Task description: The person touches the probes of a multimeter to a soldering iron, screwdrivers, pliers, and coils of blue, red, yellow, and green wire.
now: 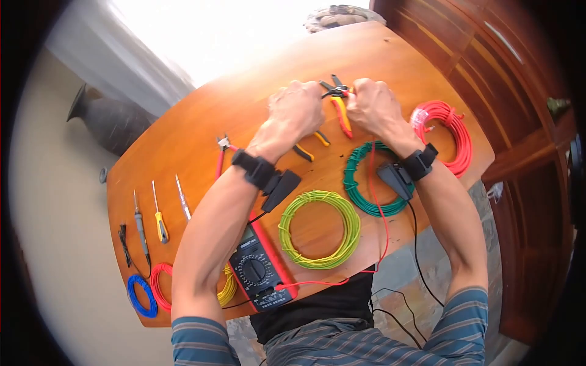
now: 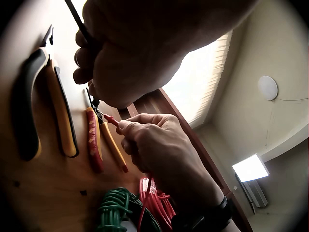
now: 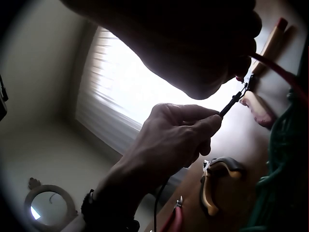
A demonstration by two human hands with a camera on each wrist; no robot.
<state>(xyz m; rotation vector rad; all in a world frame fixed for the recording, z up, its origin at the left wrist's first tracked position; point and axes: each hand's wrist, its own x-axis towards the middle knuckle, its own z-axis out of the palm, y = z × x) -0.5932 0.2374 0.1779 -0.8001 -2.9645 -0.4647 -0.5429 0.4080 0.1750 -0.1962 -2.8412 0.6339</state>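
My left hand (image 1: 296,110) pinches a black multimeter probe (image 3: 228,106) whose cable trails below the hand. My right hand (image 1: 375,107) pinches a red probe (image 2: 111,120) between thumb and fingers. The probes point at each other, and their tips come close together in the right wrist view. Under them, pliers with red and yellow handles (image 1: 342,116) lie on the table, jaws spread. A red lead (image 1: 386,235) runs from the right hand down to the red-and-black multimeter (image 1: 253,268), partly hidden by the left forearm.
Near the hands lie yellow-and-black pliers (image 1: 303,152), a green wire coil (image 1: 351,189) and a red coil (image 1: 461,143). A yellow-green coil (image 1: 351,235) is closer to the body. Red-handled cutters (image 1: 220,163), screwdrivers, a soldering iron (image 1: 140,226) and a blue coil (image 1: 132,296) are leftward.
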